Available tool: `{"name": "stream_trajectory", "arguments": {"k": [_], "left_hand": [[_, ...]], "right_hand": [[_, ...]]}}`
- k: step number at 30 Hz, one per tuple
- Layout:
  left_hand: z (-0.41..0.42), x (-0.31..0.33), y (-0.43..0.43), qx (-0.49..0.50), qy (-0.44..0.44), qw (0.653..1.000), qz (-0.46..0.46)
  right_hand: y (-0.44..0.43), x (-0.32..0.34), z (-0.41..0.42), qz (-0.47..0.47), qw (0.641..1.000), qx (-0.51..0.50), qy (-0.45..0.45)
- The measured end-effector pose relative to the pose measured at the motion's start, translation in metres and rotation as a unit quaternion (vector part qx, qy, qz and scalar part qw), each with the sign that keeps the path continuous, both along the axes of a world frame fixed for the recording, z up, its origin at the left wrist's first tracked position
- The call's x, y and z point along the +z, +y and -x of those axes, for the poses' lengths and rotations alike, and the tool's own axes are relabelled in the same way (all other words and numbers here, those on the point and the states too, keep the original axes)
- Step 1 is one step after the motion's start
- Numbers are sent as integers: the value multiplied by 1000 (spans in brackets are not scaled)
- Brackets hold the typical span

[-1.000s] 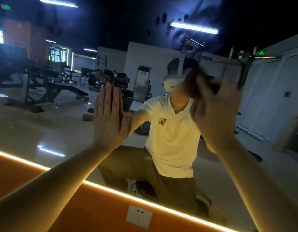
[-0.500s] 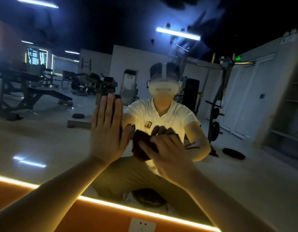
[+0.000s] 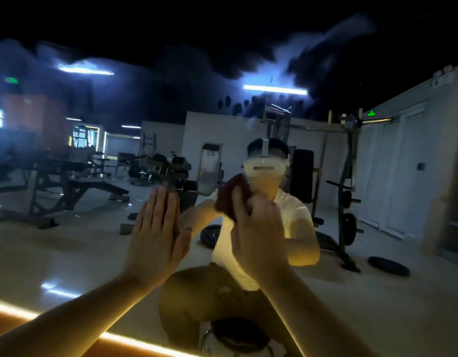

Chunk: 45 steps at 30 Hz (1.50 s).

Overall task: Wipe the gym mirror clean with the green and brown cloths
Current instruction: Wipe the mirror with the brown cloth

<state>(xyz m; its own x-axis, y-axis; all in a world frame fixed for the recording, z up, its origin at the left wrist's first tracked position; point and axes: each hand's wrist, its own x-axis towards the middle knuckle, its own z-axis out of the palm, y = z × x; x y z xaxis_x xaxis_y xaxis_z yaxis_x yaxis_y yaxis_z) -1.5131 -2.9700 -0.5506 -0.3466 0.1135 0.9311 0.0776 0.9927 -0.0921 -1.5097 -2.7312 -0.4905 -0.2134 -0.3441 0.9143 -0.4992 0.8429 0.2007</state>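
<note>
The gym mirror (image 3: 76, 253) fills the view and reflects a dim gym and a seated person in a white shirt. My left hand (image 3: 156, 233) lies flat against the glass, fingers straight and together. To its right, my right hand (image 3: 256, 233) grips the bunched brown cloth (image 3: 231, 195) and holds it to the mirror at the height of the reflected head. Much of the cloth is hidden by my fingers. No green cloth shows in this view.
A glowing light strip (image 3: 135, 341) runs along the mirror's lower edge above an orange wall band. The reflection shows weight benches (image 3: 68, 186) at left, a rack (image 3: 346, 191) at right and a stool (image 3: 238, 336) under the person.
My right hand swept down with the brown cloth to chest height, then back up toward the reflected head. My left hand stayed flat on the glass. The view shifted.
</note>
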Motion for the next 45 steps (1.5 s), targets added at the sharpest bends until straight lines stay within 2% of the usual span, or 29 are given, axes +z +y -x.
{"name": "stream_trajectory", "arguments": {"k": [2, 3, 4, 6, 8, 9, 11, 14, 16, 18, 20, 22, 24, 26, 28, 33, 37, 40, 45], "left_hand": [[-9, 6, -4, 19, -33, 999, 18], [-13, 8, -6, 31, -45, 998, 29], [-18, 10, -8, 41, -56, 997, 39], [-24, 13, -11, 53, -74, 995, 48], [-29, 14, -11, 52, -89, 994, 37], [-31, 15, -9, 45, -88, 995, 28], [-35, 16, -6, 25, -79, 996, 13], [-41, 16, -13, -14, -71, 997, 15], [-47, 21, -25, -35, -80, 995, 40], [-53, 32, -40, -59, -69, 994, 61], [-57, 50, -54, -74, -43, 994, 69], [-59, 73, -66, -55, -20, 996, 63], [-59, 97, -75, -37, -13, 998, 46], [-56, 122, -75, -44, 1, 999, 30], [-49, 146, -70, -57, 17, 998, 29], [-21, 209, -57, -35, 76, 995, 55], [1, 242, -59, -22, 97, 994, 48], [19, 239, -68, -29, 104, 992, 63], [29, 239, -73, -46, 132, 987, 76]], "right_hand": [[9, 4, -10, -157, 988, 0, -9], [20, 11, -14, -209, 978, -11, 14], [35, 24, -17, -213, 977, 3, 18], [75, 54, -13, -155, 985, -31, 64], [110, 78, -11, -13, 997, -64, 46], [122, 84, -9, 61, 995, -75, 31], [127, 87, -5, 133, 984, -113, 46], [83, 82, 0, 224, 973, -61, -9], [38, 77, 2, 262, 964, -12, -47], [-12, 75, -6, 273, 961, 8, -45], [-60, 73, -21, 238, 971, 38, -1], [-103, 59, -25, 158, 985, 68, 17], [-128, 48, -20, 23, 999, -1, 26], [-123, 57, -9, -89, 995, -18, 47], [-94, 80, -5, -122, 989, -43, 71], [44, 159, 1, 46, 973, -205, 98], [110, 188, 0, 250, 937, -233, 77], [59, 187, 6, 331, 916, -216, 71], [-98, 186, 11, 309, 938, -131, 83]]}}
